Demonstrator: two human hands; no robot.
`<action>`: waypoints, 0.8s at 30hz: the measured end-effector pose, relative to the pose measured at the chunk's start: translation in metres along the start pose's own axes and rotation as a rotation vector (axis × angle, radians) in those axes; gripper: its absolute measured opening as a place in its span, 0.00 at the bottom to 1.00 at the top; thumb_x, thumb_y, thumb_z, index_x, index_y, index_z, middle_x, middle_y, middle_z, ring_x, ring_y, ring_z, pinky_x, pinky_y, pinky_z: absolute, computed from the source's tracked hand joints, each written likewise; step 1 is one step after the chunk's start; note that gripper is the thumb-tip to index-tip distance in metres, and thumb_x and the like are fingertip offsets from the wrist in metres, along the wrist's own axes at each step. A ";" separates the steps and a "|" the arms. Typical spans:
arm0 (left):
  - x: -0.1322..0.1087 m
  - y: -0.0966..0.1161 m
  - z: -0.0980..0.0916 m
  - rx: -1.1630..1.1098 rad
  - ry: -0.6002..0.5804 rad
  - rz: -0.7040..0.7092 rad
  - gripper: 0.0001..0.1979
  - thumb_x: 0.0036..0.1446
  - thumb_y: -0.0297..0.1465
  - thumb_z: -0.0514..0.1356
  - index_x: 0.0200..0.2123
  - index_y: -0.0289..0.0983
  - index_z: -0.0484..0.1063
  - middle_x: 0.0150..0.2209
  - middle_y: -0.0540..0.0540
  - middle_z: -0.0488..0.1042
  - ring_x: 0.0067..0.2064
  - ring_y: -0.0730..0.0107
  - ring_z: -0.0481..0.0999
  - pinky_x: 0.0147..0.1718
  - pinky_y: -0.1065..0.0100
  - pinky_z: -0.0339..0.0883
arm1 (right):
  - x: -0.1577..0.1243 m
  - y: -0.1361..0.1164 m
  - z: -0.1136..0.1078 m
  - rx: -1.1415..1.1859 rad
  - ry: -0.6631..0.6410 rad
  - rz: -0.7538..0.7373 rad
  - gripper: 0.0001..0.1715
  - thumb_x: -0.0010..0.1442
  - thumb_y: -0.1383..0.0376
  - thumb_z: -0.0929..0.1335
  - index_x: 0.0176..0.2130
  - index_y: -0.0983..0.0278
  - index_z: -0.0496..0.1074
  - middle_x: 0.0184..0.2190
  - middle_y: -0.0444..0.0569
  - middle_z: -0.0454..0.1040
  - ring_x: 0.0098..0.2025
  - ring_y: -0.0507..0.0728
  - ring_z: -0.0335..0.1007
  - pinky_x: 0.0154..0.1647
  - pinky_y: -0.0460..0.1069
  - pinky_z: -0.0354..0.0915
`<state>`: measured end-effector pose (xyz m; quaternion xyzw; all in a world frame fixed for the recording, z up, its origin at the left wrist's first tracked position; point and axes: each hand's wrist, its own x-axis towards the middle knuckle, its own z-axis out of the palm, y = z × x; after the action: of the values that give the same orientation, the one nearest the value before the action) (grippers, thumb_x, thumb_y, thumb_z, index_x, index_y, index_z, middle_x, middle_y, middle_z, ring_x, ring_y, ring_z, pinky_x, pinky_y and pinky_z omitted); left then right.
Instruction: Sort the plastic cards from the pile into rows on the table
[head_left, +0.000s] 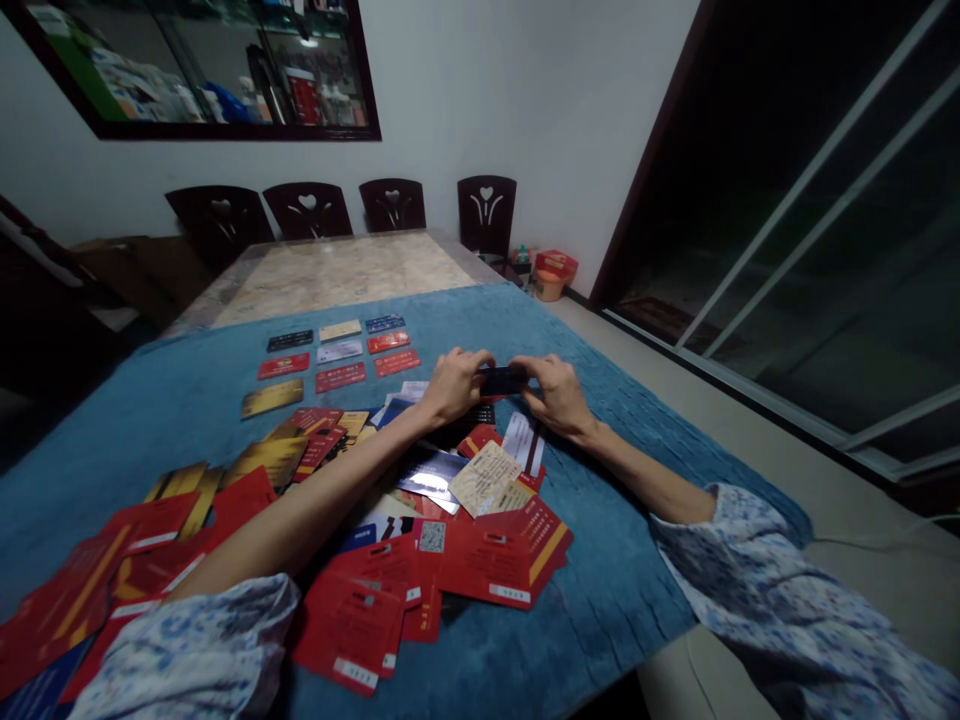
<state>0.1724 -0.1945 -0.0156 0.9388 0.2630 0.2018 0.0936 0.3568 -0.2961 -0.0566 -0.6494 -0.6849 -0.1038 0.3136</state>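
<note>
A dark card [501, 380] is held between both hands above the blue cloth [615, 560]. My left hand [454, 384] pinches its left end and my right hand [556, 392] pinches its right end, fingers closed on it. Below my forearms lies a loose heap of cards [480, 540], mostly red, some gold, white and blue. Beyond the hands, several cards are laid out in neat rows [341, 352]: red, dark, cream and blue ones. A single gold card [271, 398] lies to the left of the rows.
The cloth covers the near part of a long table with a marbled top [337, 272]. Several dark chairs [486, 212] stand at the far end. A sliding glass door [825, 220] is on the right. A red container [555, 268] sits on the floor.
</note>
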 end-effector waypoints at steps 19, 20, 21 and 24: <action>-0.013 0.001 0.000 0.216 -0.144 -0.047 0.30 0.61 0.23 0.55 0.66 0.44 0.65 0.49 0.38 0.78 0.52 0.51 0.71 0.49 0.54 0.65 | -0.002 -0.005 0.004 -0.131 -0.109 0.051 0.24 0.63 0.65 0.67 0.58 0.61 0.71 0.46 0.56 0.78 0.46 0.65 0.68 0.44 0.56 0.60; -0.013 0.001 0.000 0.210 -0.149 -0.050 0.30 0.61 0.23 0.55 0.66 0.44 0.65 0.50 0.38 0.78 0.52 0.51 0.71 0.50 0.53 0.65 | -0.002 -0.004 0.004 -0.136 -0.119 0.046 0.25 0.63 0.64 0.67 0.59 0.61 0.70 0.46 0.56 0.78 0.46 0.65 0.68 0.45 0.56 0.60; -0.013 0.001 0.000 0.204 -0.154 -0.050 0.31 0.60 0.22 0.55 0.66 0.43 0.64 0.50 0.38 0.78 0.52 0.50 0.71 0.50 0.53 0.65 | -0.002 -0.003 0.004 -0.141 -0.128 0.040 0.25 0.63 0.64 0.67 0.60 0.61 0.70 0.45 0.56 0.78 0.46 0.65 0.68 0.45 0.56 0.60; -0.012 0.001 0.001 0.185 -0.170 -0.050 0.32 0.59 0.21 0.55 0.66 0.41 0.64 0.53 0.37 0.78 0.54 0.49 0.71 0.51 0.52 0.65 | -0.002 0.002 0.006 -0.151 -0.144 0.019 0.27 0.64 0.62 0.66 0.62 0.61 0.69 0.45 0.57 0.77 0.46 0.65 0.67 0.45 0.56 0.60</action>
<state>0.1635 -0.2014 -0.0201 0.9503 0.2950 0.0937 0.0335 0.3563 -0.2944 -0.0632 -0.6837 -0.6896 -0.1051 0.2146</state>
